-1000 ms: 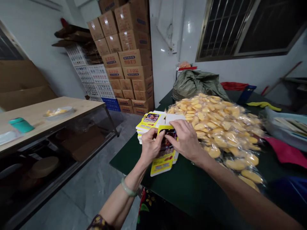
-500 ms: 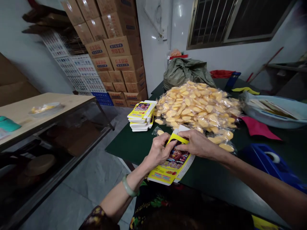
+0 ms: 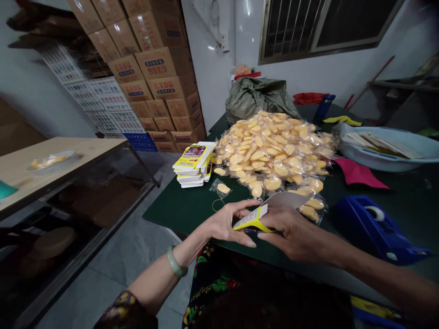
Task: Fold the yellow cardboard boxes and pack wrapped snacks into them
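A flat yellow printed carton (image 3: 253, 220) is raised above the dark green table (image 3: 181, 214), seen nearly edge-on, with its grey unprinted side (image 3: 284, 199) facing up. My left hand (image 3: 228, 224) grips its near end between thumb and fingers, and my right hand (image 3: 295, 235) holds it from the other side. Behind them lies a large heap of clear-wrapped yellow pieces (image 3: 270, 155), probably food. One loose packet (image 3: 222, 188) and a thin ring, possibly a rubber band (image 3: 216, 205), sit nearer my left hand. A stack of similar cartons (image 3: 194, 164) stands farther left.
On the green table are a blue tape dispenser (image 3: 373, 228), a pale basin of papers (image 3: 387, 148), a pink cloth (image 3: 358, 173) and a green sack (image 3: 257, 98). Stacked cardboard boxes (image 3: 154, 73) rise behind the table's far left corner.
The carton has risen off the table and turned edge-on between my hands. The heap and stack now sit farther from my hands, and the view has shifted.
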Demonstrator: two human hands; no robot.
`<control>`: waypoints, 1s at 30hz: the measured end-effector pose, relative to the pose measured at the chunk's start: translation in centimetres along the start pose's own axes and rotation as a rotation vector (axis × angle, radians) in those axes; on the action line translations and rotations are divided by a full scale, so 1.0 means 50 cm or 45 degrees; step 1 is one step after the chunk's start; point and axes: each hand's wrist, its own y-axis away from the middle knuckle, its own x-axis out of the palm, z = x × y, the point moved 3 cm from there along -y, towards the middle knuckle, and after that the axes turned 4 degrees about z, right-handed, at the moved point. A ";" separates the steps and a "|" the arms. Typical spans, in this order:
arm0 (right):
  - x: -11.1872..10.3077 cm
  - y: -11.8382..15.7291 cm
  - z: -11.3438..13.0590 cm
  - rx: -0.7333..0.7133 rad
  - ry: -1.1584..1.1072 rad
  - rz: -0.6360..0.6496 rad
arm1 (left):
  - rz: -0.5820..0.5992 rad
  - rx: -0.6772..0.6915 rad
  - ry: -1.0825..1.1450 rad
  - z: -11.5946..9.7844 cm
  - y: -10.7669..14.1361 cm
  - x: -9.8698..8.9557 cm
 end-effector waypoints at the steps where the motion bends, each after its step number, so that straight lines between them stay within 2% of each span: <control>1: -0.005 0.002 0.003 -0.010 0.034 0.003 | 0.001 0.016 -0.047 -0.008 -0.007 -0.001; 3: -0.015 0.006 0.006 0.004 0.110 0.006 | 0.011 0.095 -0.220 -0.031 -0.021 -0.006; 6: -0.026 0.007 0.010 -0.010 0.204 0.045 | 0.116 0.240 -0.483 -0.056 -0.040 -0.009; 9: -0.019 0.001 0.004 0.011 0.158 0.138 | 0.214 0.277 -0.525 -0.046 -0.053 -0.002; 12: 0.000 -0.004 -0.021 0.320 0.087 0.135 | 0.191 0.221 -0.393 -0.012 -0.062 0.011; 15: 0.018 0.002 -0.039 0.696 0.222 -0.009 | 0.129 0.226 -0.262 0.013 -0.066 0.025; 17: 0.028 0.008 -0.038 0.798 0.305 -0.049 | 0.071 0.251 -0.266 0.019 -0.067 0.030; 20: 0.037 0.010 -0.022 0.636 0.269 -0.063 | -0.013 0.309 -0.390 0.014 -0.062 0.027; 23: 0.032 0.005 -0.010 0.458 0.137 -0.072 | -0.010 0.418 -0.523 -0.010 -0.051 0.027; 26: 0.020 -0.011 -0.011 0.461 0.045 -0.111 | -0.076 0.416 -0.604 -0.034 -0.044 0.024; 30: -0.003 -0.039 0.003 0.356 0.214 -0.167 | -0.259 0.427 -0.563 -0.045 -0.048 0.003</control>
